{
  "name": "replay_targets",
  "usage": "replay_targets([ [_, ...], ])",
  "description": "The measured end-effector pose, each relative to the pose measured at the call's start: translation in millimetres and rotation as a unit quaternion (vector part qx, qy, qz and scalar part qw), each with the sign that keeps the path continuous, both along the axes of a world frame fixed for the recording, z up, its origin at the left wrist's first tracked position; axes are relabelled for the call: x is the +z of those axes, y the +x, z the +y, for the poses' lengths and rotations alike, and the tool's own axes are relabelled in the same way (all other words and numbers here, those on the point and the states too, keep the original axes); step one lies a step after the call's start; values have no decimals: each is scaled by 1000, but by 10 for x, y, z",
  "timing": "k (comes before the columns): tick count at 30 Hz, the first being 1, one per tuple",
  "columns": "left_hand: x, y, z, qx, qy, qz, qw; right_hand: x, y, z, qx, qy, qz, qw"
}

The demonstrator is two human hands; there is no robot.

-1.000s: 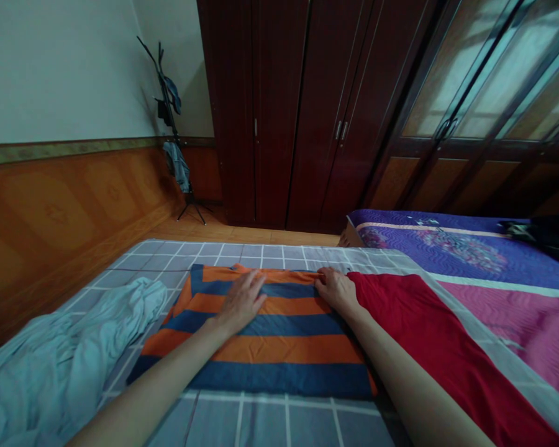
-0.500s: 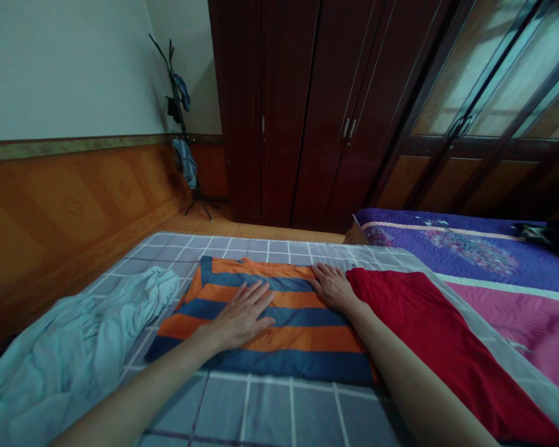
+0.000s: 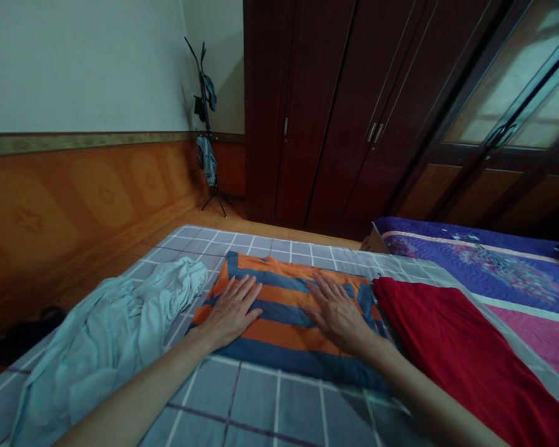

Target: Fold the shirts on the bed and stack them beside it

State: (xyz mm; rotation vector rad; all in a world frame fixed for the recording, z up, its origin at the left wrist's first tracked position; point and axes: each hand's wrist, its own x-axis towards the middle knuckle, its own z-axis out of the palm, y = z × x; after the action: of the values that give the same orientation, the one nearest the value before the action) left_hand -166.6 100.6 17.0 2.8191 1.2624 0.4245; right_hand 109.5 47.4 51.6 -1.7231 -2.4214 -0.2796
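The striped garment (image 3: 279,313) lies flat on the checked bed (image 3: 256,403), directly beneath both my hands. My left hand (image 3: 234,310) is spread wide, palm down, over its left part. My right hand (image 3: 338,310), likewise spread wide, is palm down over its right part. Red cloth (image 3: 451,335) lies just beside it, right; pale crumpled cloth (image 3: 121,329) lies near, left.

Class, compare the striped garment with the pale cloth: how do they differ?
The striped garment shows orange and blue bands; the pale cloth is plain. The striped garment is spread fairly flat, while the pale cloth lies bunched in folds. Both lie on the checked sheet.
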Motion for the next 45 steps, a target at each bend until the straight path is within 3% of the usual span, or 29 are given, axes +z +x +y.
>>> replay_targets([
  [3, -23, 48, -87, -38, -21, -7, 999, -39, -525, -180, 72, -38, 35, 996],
  [6, -81, 52, -156, -60, -55, 2, 997, -157, -805, -255, 104, -77, 73, 989],
  [8, -105, 37, -174, -63, -70, 8, 996, -247, -787, -319, 100, -89, 83, 988],
  [12, -99, 11, -163, -75, -86, 3, 993, -366, -445, -642, 69, -99, 71, 990],
  [17, -70, 55, -203, -94, -83, -10, 992, -332, -212, -932, 32, -114, 58, 991],
  [22, -84, 97, -266, -138, -87, -10, 986, -291, -230, -617, -2, -91, 48, 995],
  [25, -96, 89, -263, -133, -93, -5, 987, -351, 66, -509, -52, -64, 23, 996],
  [30, -92, 89, -249, -131, -109, 6, 985, -428, 601, -639, -195, 13, -13, 981],
  [32, -87, 95, -253, -130, -110, 9, 985, -417, 514, -664, -194, 45, -10, 980],
  [35, -79, 99, -263, -128, -103, 15, 986, -390, 32, -619, -116, 55, 10, 992],
  [38, -60, 101, -277, -124, -96, 20, 987, -374, -466, -499, -19, 0, 32, 999],
  [40, -32, 105, -286, -121, -101, 23, 987, -360, -560, -378, 30, -40, 36, 998],
  [42, 4, 110, -292, -118, -115, 32, 986, -330, -410, -229, 3, -58, 24, 998],
  [45, 43, 115, -291, -115, -135, 42, 983, -247, 24, -8, -143, -33, 2, 989],
])
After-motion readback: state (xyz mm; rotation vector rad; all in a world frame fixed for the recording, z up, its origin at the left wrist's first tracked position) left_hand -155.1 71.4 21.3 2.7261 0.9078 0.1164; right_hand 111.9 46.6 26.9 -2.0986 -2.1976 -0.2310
